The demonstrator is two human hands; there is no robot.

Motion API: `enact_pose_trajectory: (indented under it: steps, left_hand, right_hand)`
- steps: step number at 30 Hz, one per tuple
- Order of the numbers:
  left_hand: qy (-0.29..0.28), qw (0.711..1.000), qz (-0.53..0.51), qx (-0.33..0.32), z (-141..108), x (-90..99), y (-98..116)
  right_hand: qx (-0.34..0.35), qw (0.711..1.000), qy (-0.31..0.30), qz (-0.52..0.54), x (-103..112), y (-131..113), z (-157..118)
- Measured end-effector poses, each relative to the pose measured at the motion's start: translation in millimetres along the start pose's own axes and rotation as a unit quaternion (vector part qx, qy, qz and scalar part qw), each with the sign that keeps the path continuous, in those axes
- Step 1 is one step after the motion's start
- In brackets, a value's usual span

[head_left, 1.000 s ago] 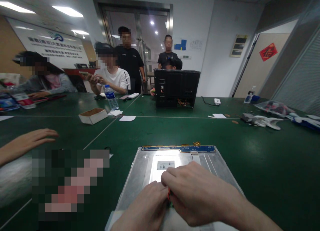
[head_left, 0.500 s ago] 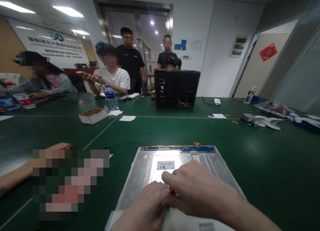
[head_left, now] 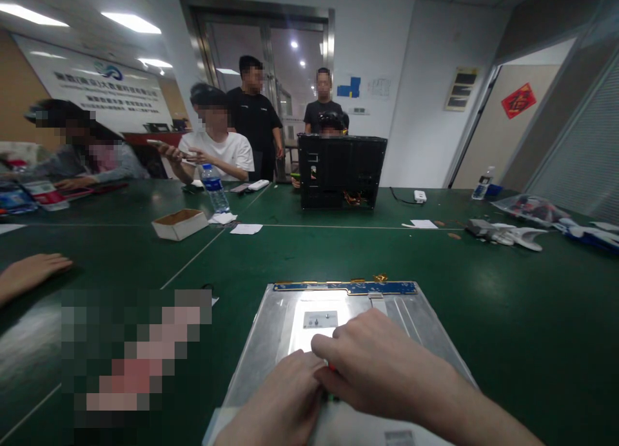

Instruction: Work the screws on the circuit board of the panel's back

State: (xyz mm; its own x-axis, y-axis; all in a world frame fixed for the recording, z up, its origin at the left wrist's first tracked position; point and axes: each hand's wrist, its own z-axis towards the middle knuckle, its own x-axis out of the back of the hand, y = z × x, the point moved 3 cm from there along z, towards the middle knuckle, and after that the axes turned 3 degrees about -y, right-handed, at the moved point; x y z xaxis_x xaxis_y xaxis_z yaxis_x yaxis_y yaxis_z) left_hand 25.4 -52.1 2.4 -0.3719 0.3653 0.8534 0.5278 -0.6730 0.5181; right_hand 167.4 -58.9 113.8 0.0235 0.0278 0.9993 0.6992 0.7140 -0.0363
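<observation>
Your LCD panel (head_left: 420,327) lay metal back up on the green table (head_left: 522,310), blue circuit strip (head_left: 333,287) in place. Your left hand (head_left: 285,391) and right hand (head_left: 377,362) were curled together by some red bit (head_left: 331,367); couldn't tell who gripped it, or what's done or left.

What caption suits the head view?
Bare left hand and right hand meet over a flat silver metal panel on a green table.

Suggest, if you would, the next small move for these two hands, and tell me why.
Perhaps ease the right hand slightly aside: it crowds the left hand over the panel, and only a little of a red piece shows between them, so any hold on it cannot be judged.
</observation>
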Motion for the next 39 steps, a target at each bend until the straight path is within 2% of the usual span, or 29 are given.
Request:
enact_pose_trajectory:
  steps: [8, 12, 17, 23, 34, 39]
  left_hand:
    - [0.010, 1.000, 0.006, 0.002, -1.3, 0.9, 0.6]
    - [-0.004, 1.000, 0.004, -0.002, -0.3, 1.9, 1.4]
    - [0.009, 1.000, 0.001, 0.007, -1.3, 2.9, 3.0]
    - [-0.008, 1.000, 0.021, -0.009, -0.4, 0.0, 2.3]
    - [-0.017, 1.000, 0.009, 0.024, -1.0, 0.0, -1.9]
    - [-0.019, 1.000, 0.007, 0.014, 1.1, 1.6, -0.3]
  right_hand:
    - [0.028, 0.999, 0.004, 0.018, 2.0, 0.0, -2.8]
    - [0.034, 0.999, 0.006, 0.022, 2.0, 0.7, -5.0]
    - [0.015, 1.000, 0.011, 0.017, -1.5, 2.0, -4.5]
    - [-0.021, 1.000, -0.014, 0.007, -1.3, 1.7, -0.6]
    - [0.020, 1.000, 0.003, 0.017, 2.7, -0.9, -5.2]
    - [0.036, 0.999, 0.003, 0.041, 4.8, -1.9, -5.2]
